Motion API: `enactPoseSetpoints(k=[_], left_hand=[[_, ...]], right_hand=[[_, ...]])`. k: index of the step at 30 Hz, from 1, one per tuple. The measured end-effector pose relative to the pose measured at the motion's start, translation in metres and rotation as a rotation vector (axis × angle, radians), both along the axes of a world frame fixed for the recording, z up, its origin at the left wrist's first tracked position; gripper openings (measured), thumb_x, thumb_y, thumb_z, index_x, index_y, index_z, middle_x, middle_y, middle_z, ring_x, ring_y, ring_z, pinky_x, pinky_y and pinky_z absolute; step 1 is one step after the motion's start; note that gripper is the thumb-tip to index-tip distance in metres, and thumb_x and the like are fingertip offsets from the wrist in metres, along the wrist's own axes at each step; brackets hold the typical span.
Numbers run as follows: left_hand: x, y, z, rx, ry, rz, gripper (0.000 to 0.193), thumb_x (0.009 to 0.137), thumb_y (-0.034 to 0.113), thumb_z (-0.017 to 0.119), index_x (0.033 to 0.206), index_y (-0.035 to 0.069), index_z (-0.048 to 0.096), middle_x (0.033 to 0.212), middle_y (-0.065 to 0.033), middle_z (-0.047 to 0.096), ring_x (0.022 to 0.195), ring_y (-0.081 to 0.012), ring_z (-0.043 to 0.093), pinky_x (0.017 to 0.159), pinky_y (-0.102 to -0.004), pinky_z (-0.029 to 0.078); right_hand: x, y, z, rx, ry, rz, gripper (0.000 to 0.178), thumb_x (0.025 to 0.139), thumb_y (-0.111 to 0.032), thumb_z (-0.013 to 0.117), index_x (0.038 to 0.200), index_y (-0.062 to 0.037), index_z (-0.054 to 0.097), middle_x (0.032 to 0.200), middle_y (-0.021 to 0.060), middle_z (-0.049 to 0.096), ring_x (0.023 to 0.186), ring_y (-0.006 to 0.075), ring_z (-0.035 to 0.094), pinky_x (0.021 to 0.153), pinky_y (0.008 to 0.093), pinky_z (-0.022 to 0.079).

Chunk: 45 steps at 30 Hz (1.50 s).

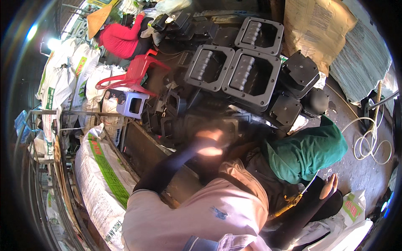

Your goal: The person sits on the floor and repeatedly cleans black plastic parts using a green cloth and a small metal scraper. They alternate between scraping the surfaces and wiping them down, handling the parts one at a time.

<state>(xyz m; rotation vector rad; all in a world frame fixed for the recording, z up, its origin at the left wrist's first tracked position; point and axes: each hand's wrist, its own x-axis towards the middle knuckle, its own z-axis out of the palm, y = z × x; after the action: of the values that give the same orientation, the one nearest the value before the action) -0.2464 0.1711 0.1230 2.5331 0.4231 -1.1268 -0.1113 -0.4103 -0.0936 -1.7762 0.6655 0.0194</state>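
Here, line by line, is what lies under your eyes.
Left hand (209,142): it sits just below the middle of the view, at the end of your dark-sleeved forearm, and it is so blurred and sunlit that you cannot tell whether its fingers are open, curled or gripping anything.
Right hand: you cannot find it; your green cloth (307,152) and dark clothing cover that side.
Black parts (176,113): small black frame-like mouldings lie heaped just above and left of your left hand, nearest to it; whether the hand touches one is hidden by blur.
Frames (251,77): three large black rectangular frames with ribbed rollers inside rest on top of the heap, well above your hand, two side by side and one behind them.
Housings (299,71): chunky black lidded pieces lie to the right of the frames, next to a rounded black dome (316,101).
Stool (132,102): a pale lilac plastic stool stands left of the heap, with a red plastic chair (136,73) just behind it.
Sacks (100,175): white printed sacks with green bands line your left side.
Other person (121,37): someone in a red top and a conical hat sits at the upper left, well apart from you.
Cord (370,142): a white cord coils on the floor at the right.
Foot (328,186): a bare foot shows at lower right.
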Motion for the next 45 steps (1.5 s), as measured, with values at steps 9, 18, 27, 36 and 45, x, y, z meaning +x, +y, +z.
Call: enactPoseSetpoints(k=[9, 18, 27, 36, 45], left_hand=[[-0.096, 0.195, -0.033, 0.396, -0.713, 0.978, 0.052, 0.075, 0.028, 0.075, 0.119, 0.005, 0.060, 0.107, -0.0223, 0.071, 0.103, -0.0415, 0.067, 0.090, -0.0474, 0.051], [-0.164, 0.386, -0.120, -0.211, -1.041, 1.520, 0.028, 0.098, 0.023, 0.064, 0.123, 0.011, 0.063, 0.112, -0.0015, 0.068, 0.098, -0.0169, 0.066, 0.080, -0.0314, 0.052], [-0.207, 0.444, -0.157, -0.251, -0.663, 1.772, 0.065, 0.092, 0.060, 0.057, 0.141, 0.017, 0.051, 0.127, -0.0044, 0.063, 0.112, -0.0241, 0.062, 0.091, -0.0432, 0.052], [-0.085, 0.308, -0.020, 0.878, -1.274, 1.380, 0.051, 0.090, 0.033, 0.067, 0.129, 0.003, 0.052, 0.109, -0.0152, 0.062, 0.098, -0.0277, 0.063, 0.081, -0.0432, 0.054], [0.150, -0.111, 0.055, -0.463, -1.731, -0.098, 0.035, 0.087, 0.012, 0.068, 0.117, -0.006, 0.062, 0.118, -0.0195, 0.066, 0.109, -0.0263, 0.065, 0.093, -0.0351, 0.052]], right_hand=[[0.002, -0.003, 0.000, -0.044, 0.039, 0.013, 0.046, 0.101, -0.034, 0.060, 0.133, -0.0023, 0.058, 0.122, 0.0181, 0.064, 0.112, 0.0247, 0.062, 0.091, 0.0345, 0.050], [-0.009, 0.001, 0.006, -0.009, -0.002, -0.033, 0.045, 0.098, -0.035, 0.065, 0.130, -0.0048, 0.059, 0.122, 0.0099, 0.062, 0.105, 0.0251, 0.063, 0.086, 0.0360, 0.054], [-0.024, 0.063, 0.062, -0.134, -0.106, 0.169, 0.034, 0.101, -0.026, 0.061, 0.119, 0.0018, 0.064, 0.092, 0.0075, 0.068, 0.078, 0.0139, 0.064, 0.069, 0.0287, 0.052], [-0.035, 0.090, 0.088, -0.050, 0.011, 0.198, 0.041, 0.105, -0.031, 0.053, 0.127, 0.0022, 0.059, 0.108, 0.0079, 0.068, 0.088, 0.0121, 0.061, 0.079, 0.0285, 0.050], [-0.092, 0.126, 0.187, -0.113, 0.025, 0.468, 0.062, 0.096, -0.033, 0.064, 0.143, 0.0027, 0.045, 0.122, 0.0178, 0.063, 0.113, 0.0254, 0.061, 0.096, 0.0372, 0.049]])
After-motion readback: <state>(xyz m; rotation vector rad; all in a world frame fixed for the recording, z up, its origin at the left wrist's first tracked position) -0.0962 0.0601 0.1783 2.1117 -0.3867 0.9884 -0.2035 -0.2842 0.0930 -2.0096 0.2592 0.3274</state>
